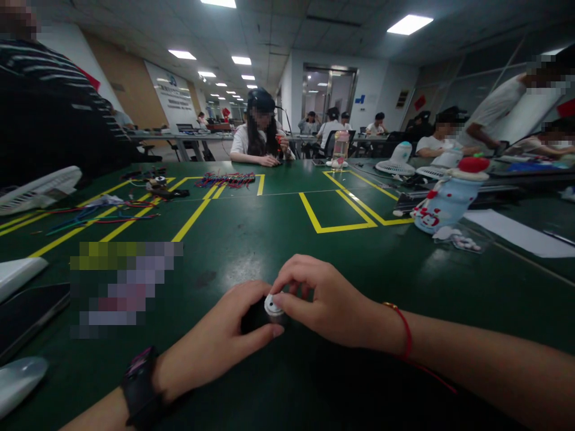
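My left hand [220, 341] wraps around a small dark cylindrical part [256, 317] on the green table [251, 239]. My right hand [323, 299] pinches the part's round white end cap [272, 306] between thumb and fingers. The part's body is mostly hidden by both hands. A black watch sits on my left wrist, and a red string bracelet circles my right wrist.
A white snowman-shaped bottle [444, 200] and a small bag of parts [460, 239] stand to the right. Colored wires [227, 179] lie farther back. White fan parts [36, 188] sit at the left edge. A person [260, 134] sits opposite; other people work around.
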Available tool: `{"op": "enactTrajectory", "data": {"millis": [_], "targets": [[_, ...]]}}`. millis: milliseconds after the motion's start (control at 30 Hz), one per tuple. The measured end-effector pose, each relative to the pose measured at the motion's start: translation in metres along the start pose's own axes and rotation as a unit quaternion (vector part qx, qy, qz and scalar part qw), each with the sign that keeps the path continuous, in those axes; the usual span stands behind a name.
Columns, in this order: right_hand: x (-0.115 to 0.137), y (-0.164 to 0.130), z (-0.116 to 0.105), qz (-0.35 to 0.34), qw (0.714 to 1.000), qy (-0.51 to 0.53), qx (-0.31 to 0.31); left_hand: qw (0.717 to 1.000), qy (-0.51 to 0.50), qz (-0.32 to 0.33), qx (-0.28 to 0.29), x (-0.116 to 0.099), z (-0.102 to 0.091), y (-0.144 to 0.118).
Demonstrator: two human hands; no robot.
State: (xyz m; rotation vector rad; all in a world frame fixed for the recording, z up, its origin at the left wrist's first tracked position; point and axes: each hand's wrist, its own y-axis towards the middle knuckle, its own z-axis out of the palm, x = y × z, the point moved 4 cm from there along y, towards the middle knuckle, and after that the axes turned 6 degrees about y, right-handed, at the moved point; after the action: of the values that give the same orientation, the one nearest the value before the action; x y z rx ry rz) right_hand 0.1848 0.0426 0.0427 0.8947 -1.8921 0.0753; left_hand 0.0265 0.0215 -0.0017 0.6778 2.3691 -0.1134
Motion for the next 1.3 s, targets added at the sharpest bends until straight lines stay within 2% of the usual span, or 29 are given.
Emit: {"op": "enactTrajectory", "data": {"millis": [133,200,300,467,600,733,800,900,1067,1133,1200,1300], "targets": [[0.001,-0.008,-0.015,-0.017,0.999,-0.01,-0.05,1.0,0.008,0.003,-0.008,-0.002,-0.001,0.0],[-0.008,-0.017,-0.02,0.003,0.999,-0.023,-0.039,1.0,0.014,0.003,-0.001,-0.004,-0.002,0.001],[-0.027,-0.032,-0.019,0.056,0.997,-0.06,0.01,1.0,0.021,0.002,0.002,-0.006,-0.002,0.002],[-0.04,-0.043,-0.011,0.043,0.991,-0.12,0.03,1.0,0.022,0.001,-0.006,-0.004,-0.002,0.001],[-0.038,-0.043,-0.014,0.053,0.996,-0.074,0.015,1.0,0.016,-0.008,-0.003,-0.002,-0.002,0.0],[-0.044,-0.042,-0.028,0.135,0.988,0.053,-0.042,1.0,0.009,-0.012,0.003,-0.001,-0.002,-0.001],[-0.051,-0.041,-0.033,0.179,0.971,0.135,-0.078,1.0,0.009,-0.015,0.004,-0.001,-0.002,-0.001],[-0.061,-0.04,-0.039,0.211,0.93,0.261,-0.146,1.0,0.007,-0.022,0.008,0.0,-0.003,-0.002],[-0.077,-0.04,-0.046,0.261,0.815,0.46,-0.238,1.0,0.008,-0.023,0.01,-0.001,-0.003,-0.003],[-0.08,-0.04,-0.047,0.28,0.795,0.478,-0.245,1.0,0.01,-0.022,0.009,-0.001,-0.002,-0.003],[-0.079,-0.039,-0.048,0.274,0.816,0.455,-0.227,1.0,0.01,-0.023,0.009,-0.001,-0.002,-0.003],[-0.07,-0.038,-0.044,0.235,0.898,0.337,-0.157,1.0,0.011,-0.021,0.009,-0.001,-0.002,-0.003]]}}
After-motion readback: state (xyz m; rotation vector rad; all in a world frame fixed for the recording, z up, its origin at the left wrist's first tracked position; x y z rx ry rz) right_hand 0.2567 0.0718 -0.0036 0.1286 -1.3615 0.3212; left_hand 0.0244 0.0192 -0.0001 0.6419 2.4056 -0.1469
